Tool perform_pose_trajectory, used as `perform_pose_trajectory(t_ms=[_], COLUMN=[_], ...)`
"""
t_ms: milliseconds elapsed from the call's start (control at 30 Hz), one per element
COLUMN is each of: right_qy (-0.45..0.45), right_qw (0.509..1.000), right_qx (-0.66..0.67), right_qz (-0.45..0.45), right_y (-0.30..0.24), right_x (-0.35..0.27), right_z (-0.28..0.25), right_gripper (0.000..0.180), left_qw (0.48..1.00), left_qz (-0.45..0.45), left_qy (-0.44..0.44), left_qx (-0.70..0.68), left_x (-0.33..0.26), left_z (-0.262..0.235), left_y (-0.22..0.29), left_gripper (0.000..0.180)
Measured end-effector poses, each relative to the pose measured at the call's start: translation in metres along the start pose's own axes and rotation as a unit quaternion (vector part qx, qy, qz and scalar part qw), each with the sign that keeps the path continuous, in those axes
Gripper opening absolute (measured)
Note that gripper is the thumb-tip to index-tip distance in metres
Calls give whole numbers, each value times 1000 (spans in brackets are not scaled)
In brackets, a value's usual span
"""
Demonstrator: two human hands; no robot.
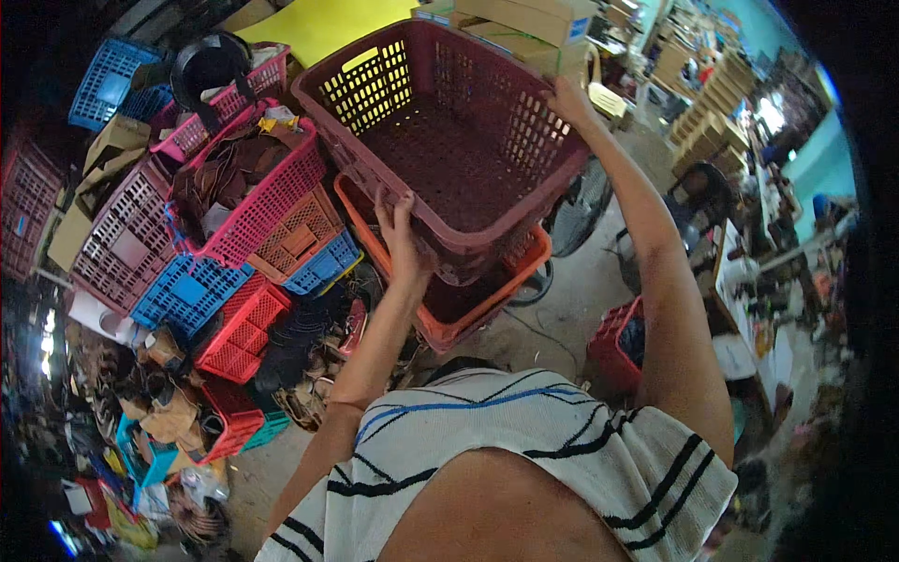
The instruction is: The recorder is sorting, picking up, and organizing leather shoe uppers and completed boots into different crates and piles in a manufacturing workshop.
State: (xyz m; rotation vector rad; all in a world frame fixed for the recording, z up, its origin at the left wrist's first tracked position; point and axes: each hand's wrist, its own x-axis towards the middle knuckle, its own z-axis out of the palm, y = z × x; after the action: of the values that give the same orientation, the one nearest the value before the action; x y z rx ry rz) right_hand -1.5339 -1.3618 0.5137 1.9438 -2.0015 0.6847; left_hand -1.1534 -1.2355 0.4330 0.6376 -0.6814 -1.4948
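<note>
A dark red basket (449,140) is gripped at opposite rims by the left hand (401,245) and right hand (569,101), kept level above an orange crate (487,290)

The person wears a white knitted top (524,440) crossed by thin black and blue stripes, with broader black bands near its edge; both forearms and hands are bare, without sleeves

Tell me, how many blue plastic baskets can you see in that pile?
4, perhaps more hidden. One blue basket lies at the top left, a second under the pink crate, a third beneath the orange crate, and a fourth sits beside the first.
</note>
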Motion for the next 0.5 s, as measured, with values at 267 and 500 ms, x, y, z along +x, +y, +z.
perform_pose_trajectory(t_ms=[267,500], right_qy=[16,-21], right_qw=[993,998], right_qx=[57,-13], right_qz=[-99,-61], right_y=[66,75], right_x=[35,28], right_z=[41,26], right_gripper=[33,31], left_qw=[993,992], left_qz=[-39,-75], left_qy=[93,48], left_qx=[57,92], left_x=[4,3], left_z=[61,53], left_y=[6,13], left_gripper=[86,95])
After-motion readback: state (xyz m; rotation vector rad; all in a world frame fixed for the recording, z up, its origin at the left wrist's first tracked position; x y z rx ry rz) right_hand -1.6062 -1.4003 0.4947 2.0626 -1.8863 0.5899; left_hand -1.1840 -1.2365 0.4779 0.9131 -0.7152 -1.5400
